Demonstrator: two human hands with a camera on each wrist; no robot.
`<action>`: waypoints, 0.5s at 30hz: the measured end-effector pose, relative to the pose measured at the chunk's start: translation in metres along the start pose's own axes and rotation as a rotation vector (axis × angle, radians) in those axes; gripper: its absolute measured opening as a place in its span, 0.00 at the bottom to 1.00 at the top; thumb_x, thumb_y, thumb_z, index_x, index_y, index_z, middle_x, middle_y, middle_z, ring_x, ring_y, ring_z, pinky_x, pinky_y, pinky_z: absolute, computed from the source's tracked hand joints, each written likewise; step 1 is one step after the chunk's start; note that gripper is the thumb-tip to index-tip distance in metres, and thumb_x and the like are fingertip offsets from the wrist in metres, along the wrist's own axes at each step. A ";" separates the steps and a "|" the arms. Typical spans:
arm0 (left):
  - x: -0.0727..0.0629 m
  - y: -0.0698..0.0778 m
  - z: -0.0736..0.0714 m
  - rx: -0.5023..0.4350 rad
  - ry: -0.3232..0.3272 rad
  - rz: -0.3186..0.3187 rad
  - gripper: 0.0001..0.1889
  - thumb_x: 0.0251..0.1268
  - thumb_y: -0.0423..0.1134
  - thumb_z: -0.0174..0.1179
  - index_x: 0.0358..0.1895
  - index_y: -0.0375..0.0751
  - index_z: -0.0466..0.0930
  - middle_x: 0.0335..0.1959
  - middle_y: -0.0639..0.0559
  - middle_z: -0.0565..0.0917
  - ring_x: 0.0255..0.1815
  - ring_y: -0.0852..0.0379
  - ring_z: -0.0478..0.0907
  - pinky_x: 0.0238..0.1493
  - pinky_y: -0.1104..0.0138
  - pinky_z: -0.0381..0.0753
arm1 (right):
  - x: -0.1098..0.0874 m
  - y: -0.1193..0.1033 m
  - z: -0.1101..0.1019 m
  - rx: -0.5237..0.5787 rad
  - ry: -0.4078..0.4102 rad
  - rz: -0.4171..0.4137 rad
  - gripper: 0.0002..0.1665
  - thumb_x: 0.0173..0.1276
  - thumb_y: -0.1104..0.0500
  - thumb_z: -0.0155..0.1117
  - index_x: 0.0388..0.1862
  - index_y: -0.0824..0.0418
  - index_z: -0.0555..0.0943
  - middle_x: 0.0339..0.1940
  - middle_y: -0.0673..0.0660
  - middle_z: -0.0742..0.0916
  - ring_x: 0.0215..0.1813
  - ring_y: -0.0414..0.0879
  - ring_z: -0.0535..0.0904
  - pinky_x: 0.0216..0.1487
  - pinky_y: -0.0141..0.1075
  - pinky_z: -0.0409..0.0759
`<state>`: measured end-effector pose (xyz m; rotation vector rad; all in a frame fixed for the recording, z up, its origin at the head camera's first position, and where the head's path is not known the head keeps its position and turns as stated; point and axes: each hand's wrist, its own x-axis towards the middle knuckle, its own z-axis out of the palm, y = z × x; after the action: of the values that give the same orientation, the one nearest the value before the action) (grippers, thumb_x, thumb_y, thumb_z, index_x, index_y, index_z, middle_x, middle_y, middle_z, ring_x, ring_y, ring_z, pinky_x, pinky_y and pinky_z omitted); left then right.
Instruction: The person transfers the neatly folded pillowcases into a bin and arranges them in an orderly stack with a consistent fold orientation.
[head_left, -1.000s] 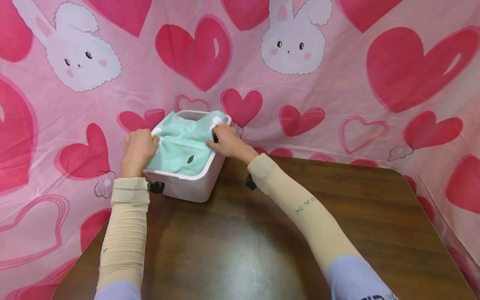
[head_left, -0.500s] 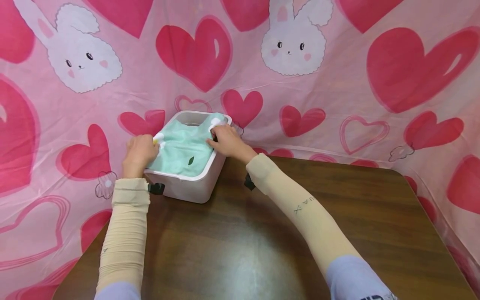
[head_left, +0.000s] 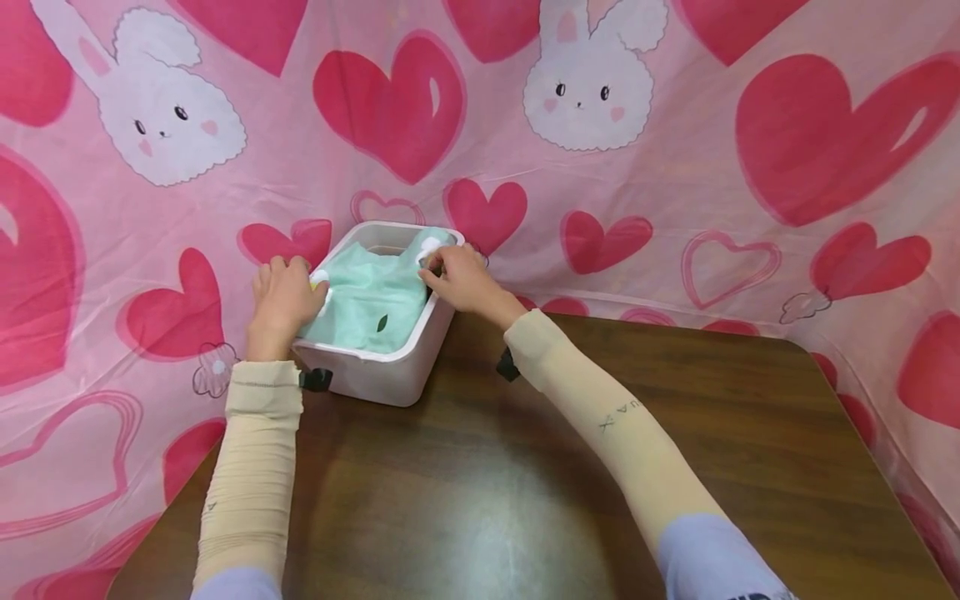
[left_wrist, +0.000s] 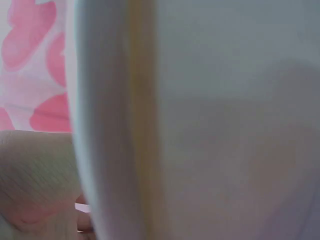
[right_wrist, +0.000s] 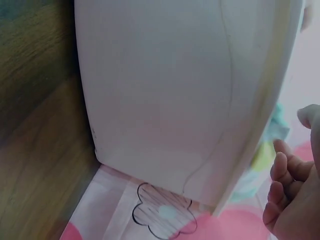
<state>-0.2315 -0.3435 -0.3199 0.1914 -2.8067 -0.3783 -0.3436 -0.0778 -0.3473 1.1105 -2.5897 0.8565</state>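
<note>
A mint-green cloth with white and yellow patches and a dark leaf print lies in a white bin. My left hand is at the bin's left rim, its thumb near the cloth's edge. In the left wrist view the bin wall hides most of that hand. Beside the right rim is my right hand, fingers loosely bent. The right wrist view shows the thumb apart from the fingers of this hand, nothing between them, with a bit of the cloth behind.
The bin stands at the back left of a brown wooden table. A pink curtain with hearts and rabbits hangs close behind the table. Black straps with small devices are on both wrists.
The cloth has sunk lower into the bin, showing more of its far inside. My left hand has loosened from the cloth's edge, and my right hand has drawn slightly to the right.
</note>
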 end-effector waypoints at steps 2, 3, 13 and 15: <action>-0.002 0.007 -0.001 0.008 0.039 0.024 0.24 0.70 0.43 0.55 0.54 0.20 0.69 0.50 0.21 0.70 0.54 0.24 0.65 0.58 0.36 0.61 | -0.005 0.003 -0.004 0.020 0.036 -0.001 0.15 0.74 0.47 0.60 0.45 0.58 0.83 0.35 0.54 0.82 0.45 0.49 0.74 0.52 0.44 0.69; -0.003 0.012 -0.002 0.009 0.052 0.038 0.25 0.71 0.43 0.55 0.56 0.20 0.69 0.52 0.21 0.70 0.55 0.23 0.65 0.59 0.36 0.61 | -0.008 0.006 -0.006 0.028 0.053 0.000 0.16 0.74 0.48 0.60 0.47 0.59 0.82 0.37 0.55 0.83 0.46 0.50 0.73 0.52 0.44 0.69; -0.030 0.084 0.009 -0.074 0.245 0.242 0.26 0.72 0.44 0.59 0.61 0.24 0.72 0.57 0.27 0.77 0.59 0.29 0.71 0.60 0.40 0.67 | -0.055 0.041 -0.029 0.005 0.132 0.041 0.25 0.75 0.48 0.62 0.60 0.65 0.75 0.56 0.61 0.82 0.61 0.54 0.73 0.67 0.48 0.68; -0.037 0.103 0.021 -0.110 0.291 0.319 0.25 0.72 0.44 0.59 0.61 0.25 0.72 0.56 0.29 0.78 0.59 0.31 0.72 0.61 0.42 0.68 | -0.068 0.050 -0.032 -0.031 0.129 0.058 0.26 0.75 0.47 0.61 0.61 0.65 0.75 0.59 0.62 0.81 0.64 0.56 0.72 0.70 0.51 0.66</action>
<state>-0.2127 -0.2340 -0.3204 -0.2073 -2.4657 -0.3907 -0.3328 0.0088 -0.3694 0.9439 -2.5314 0.8674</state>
